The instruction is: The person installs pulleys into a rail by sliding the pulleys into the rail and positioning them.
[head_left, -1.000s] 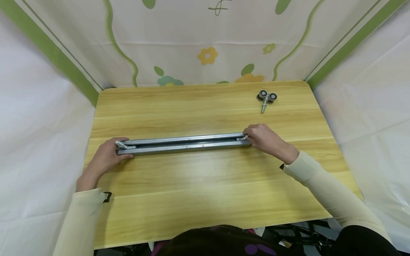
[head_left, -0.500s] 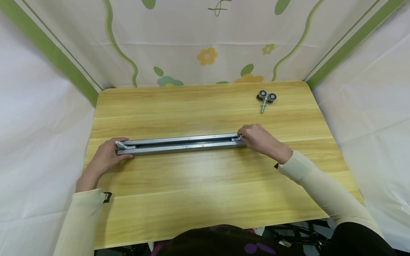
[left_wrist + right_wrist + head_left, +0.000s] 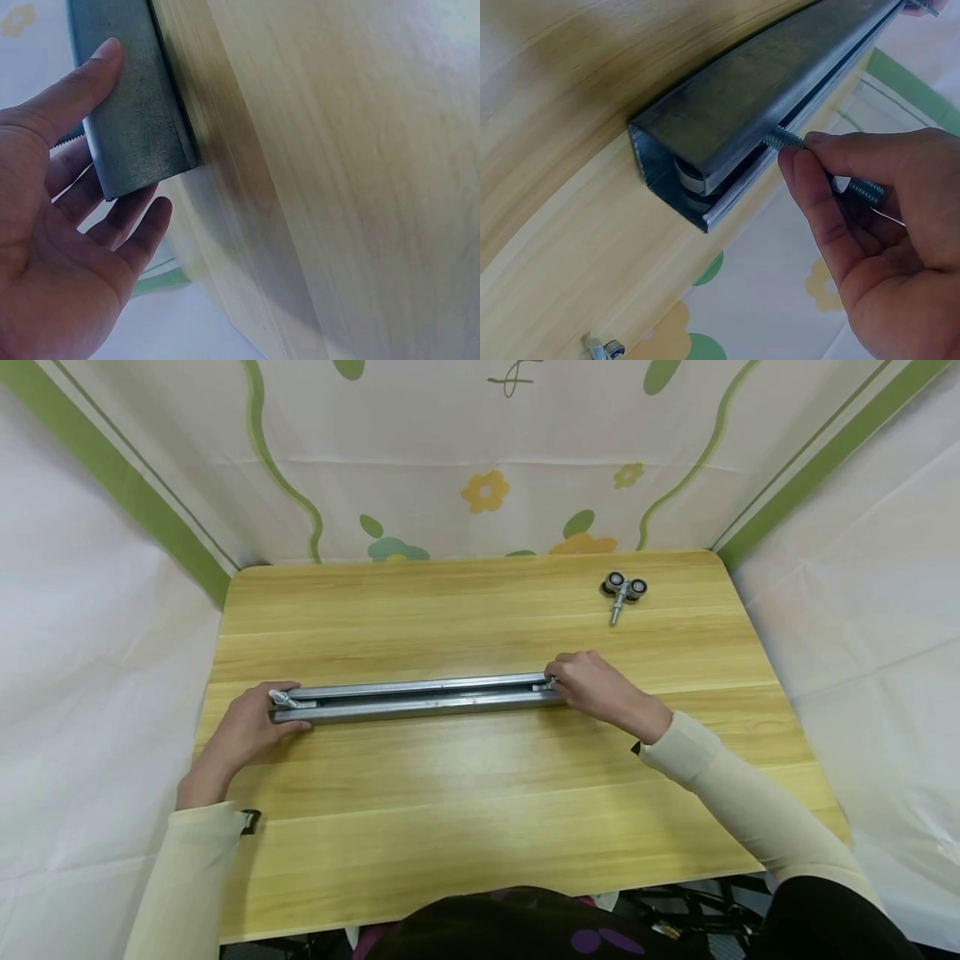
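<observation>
A long grey metal rail (image 3: 420, 700) lies across the table, slot facing up. My left hand (image 3: 243, 727) grips its left end, thumb along the near side (image 3: 135, 112) and fingers behind. Beside that hand, a threaded bolt (image 3: 283, 699) sticks up from the slot. At the other end, my right hand (image 3: 600, 689) pinches the threaded bolt (image 3: 784, 139) of a roller hanger between thumb and fingers. Its wheels (image 3: 691, 178) sit inside the channel, just within the open end, partly hidden by the rail wall.
A loose roller hanger (image 3: 622, 593) with dark wheels and a threaded bolt lies at the back right of the wooden table (image 3: 465, 810). White cloth (image 3: 570, 427) with printed flowers hangs behind the table, and plain white cloth along both sides.
My right hand has slid left along the rail, carrying the roller hanger's bolt with it. The left hand and the rail have stayed in place.
</observation>
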Demonstrator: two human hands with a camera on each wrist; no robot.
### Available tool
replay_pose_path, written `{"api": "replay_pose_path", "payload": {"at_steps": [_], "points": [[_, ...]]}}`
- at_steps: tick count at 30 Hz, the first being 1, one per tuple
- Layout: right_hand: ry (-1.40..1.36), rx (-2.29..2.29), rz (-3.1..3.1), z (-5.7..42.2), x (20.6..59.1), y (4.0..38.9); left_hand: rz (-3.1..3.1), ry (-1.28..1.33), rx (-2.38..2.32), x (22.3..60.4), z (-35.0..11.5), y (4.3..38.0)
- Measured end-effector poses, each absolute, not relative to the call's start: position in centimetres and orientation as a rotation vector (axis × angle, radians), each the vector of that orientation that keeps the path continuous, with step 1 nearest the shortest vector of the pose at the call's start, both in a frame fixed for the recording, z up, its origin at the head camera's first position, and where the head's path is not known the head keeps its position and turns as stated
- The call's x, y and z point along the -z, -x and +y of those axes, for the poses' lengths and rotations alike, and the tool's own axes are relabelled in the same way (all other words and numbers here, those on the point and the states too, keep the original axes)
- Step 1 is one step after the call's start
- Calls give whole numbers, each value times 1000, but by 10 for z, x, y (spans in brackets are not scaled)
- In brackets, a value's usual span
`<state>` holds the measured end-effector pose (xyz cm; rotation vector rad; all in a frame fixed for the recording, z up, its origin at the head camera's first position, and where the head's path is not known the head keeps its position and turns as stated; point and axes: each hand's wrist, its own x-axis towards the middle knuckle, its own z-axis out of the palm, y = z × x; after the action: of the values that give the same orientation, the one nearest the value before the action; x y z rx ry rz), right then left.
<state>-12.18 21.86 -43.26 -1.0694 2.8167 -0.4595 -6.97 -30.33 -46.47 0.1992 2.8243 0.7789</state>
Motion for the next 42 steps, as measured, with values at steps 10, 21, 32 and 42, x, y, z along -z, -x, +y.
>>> {"api": "replay_pose_path", "payload": {"at_steps": [10, 21, 32, 42], "points": [[1132, 448, 2802, 205, 431, 124, 2827, -206, -763, 465, -305, 71], [1199, 393, 2807, 189, 431, 124, 2834, -198, -748, 465, -305, 70], [1266, 401, 2778, 174, 433, 124, 2834, -213, -762, 466, -305, 72], [1357, 282, 2792, 155, 431, 122, 2837, -213, -772, 466, -305, 72]]}}
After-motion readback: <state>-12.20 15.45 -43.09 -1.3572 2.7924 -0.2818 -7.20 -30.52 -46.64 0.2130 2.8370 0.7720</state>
